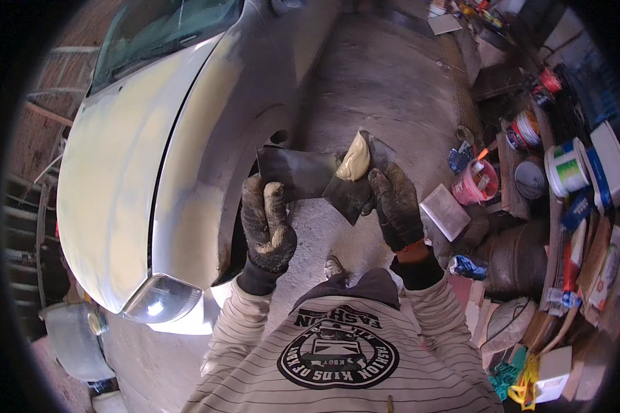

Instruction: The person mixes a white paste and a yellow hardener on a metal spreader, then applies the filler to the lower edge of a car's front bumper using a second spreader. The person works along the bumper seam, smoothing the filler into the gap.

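Note:
Dark, stained work gloves cover both hands. My left hand (268,224) grips a dark, flat filler spreader (302,173), held out level toward the right. In my right hand (395,206) is a second dark flat spreader (349,199), tilted, with a mound of cream-coloured body filler (355,159) on it. The two spreaders meet or overlap near the filler. Left of my left hand stands a car's front fender (196,206), with pale filler patches over grey and white paint. The car's hood (119,160) bears similar yellowish patches.
A headlight (163,299) sits at the car's front corner. Along the right side are a pink bucket (475,183), a white tub (567,168), a pale square board (445,211), a dark metal drum (516,258) and wood scraps. A grey plastic container (75,340) lies at lower left.

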The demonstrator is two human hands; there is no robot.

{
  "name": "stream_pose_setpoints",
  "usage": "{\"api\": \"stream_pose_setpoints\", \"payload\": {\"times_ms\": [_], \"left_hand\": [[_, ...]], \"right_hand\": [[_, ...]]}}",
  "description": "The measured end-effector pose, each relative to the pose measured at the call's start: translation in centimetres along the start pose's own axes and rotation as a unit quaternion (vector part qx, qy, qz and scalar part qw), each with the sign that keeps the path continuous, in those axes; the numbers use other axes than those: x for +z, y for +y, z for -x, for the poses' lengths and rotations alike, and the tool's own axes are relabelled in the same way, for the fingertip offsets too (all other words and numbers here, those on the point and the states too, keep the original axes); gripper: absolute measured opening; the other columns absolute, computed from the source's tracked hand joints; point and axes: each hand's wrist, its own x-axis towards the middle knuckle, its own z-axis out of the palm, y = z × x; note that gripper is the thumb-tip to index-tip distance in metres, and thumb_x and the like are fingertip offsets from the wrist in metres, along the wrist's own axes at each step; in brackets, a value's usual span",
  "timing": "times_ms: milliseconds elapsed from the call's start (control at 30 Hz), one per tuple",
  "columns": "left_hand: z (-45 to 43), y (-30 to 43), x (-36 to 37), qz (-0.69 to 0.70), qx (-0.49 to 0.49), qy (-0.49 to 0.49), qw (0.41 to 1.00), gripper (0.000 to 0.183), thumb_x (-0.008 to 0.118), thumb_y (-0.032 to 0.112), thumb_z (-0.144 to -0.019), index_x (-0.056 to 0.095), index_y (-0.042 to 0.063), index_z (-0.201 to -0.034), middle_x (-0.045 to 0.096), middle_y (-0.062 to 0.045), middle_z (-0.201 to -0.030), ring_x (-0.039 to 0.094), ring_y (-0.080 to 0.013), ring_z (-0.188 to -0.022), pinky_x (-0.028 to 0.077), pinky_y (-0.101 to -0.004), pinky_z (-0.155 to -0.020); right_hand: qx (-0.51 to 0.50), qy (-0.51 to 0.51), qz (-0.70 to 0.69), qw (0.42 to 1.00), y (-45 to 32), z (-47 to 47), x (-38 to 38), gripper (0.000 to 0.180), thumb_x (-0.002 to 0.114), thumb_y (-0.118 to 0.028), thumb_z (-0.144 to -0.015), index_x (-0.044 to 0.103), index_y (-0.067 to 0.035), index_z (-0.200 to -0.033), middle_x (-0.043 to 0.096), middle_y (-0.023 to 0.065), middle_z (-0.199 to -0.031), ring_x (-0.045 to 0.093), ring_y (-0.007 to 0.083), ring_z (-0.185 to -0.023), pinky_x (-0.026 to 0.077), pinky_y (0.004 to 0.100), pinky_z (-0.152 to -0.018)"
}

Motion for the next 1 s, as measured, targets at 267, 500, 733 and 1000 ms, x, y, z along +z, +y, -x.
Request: {"api": "stream_pose_setpoints", "payload": {"times_ms": [267, 500, 733, 1000], "left_hand": [[0.1, 0.8, 1.5, -0.248, 0.162, -0.014, 0.955, 0.028, 0.054, 0.008, -0.094, 0.052, -0.007, -0.118, 0.062, -0.023, -0.101, 0.062, -0.0349, -0.084, 0.049, -0.0369, -0.074], [3.3, -2.6, 5.1, -0.271, 0.085, -0.04, 0.958, 0.031, 0.057, 0.0, -0.089, 0.054, -0.008, -0.118, 0.061, -0.03, -0.099, 0.063, -0.0415, -0.084, 0.051, -0.0398, -0.072], [14.0, -21.1, 0.0, 0.044, -0.279, 0.2, 0.938, 0.033, 0.06, 0.022, -0.093, 0.06, 0.006, -0.121, 0.065, -0.009, -0.109, 0.063, -0.0183, -0.089, 0.052, -0.0298, -0.076], [14.0, -33.1, -2.2, 0.182, -0.415, 0.566, 0.689, 0.023, 0.058, 0.029, -0.09, 0.065, 0.009, -0.099, 0.065, -0.005, -0.087, 0.058, -0.0201, -0.073, 0.049, -0.0367, -0.065]], "right_hand": [[0.009, -0.154, 0.047, 0.987, 2.0, -5.2, 0.7, 0.03, 0.057, -0.017, -0.096, 0.055, 0.005, -0.116, 0.062, 0.0178, -0.103, 0.06, 0.0235, -0.087, 0.049, 0.0346, -0.078], [-0.288, -0.119, 0.346, 0.885, 4.5, -9.5, -3.2, 0.049, 0.065, -0.014, -0.088, 0.05, -0.002, -0.133, 0.054, 0.0165, -0.131, 0.052, 0.0323, -0.119, 0.041, 0.0445, -0.102], [-0.211, -0.171, 0.23, 0.934, 12.4, -13.2, -11.6, 0.042, 0.065, -0.005, -0.088, 0.056, -0.004, -0.128, 0.055, 0.0171, -0.129, 0.055, 0.0332, -0.117, 0.044, 0.0419, -0.1], [0.341, -0.133, -0.274, 0.889, 18.9, -13.4, -17.4, 0.044, 0.061, -0.007, -0.089, 0.049, 0.001, -0.131, 0.053, 0.0198, -0.131, 0.052, 0.0333, -0.12, 0.042, 0.0388, -0.101]]}}
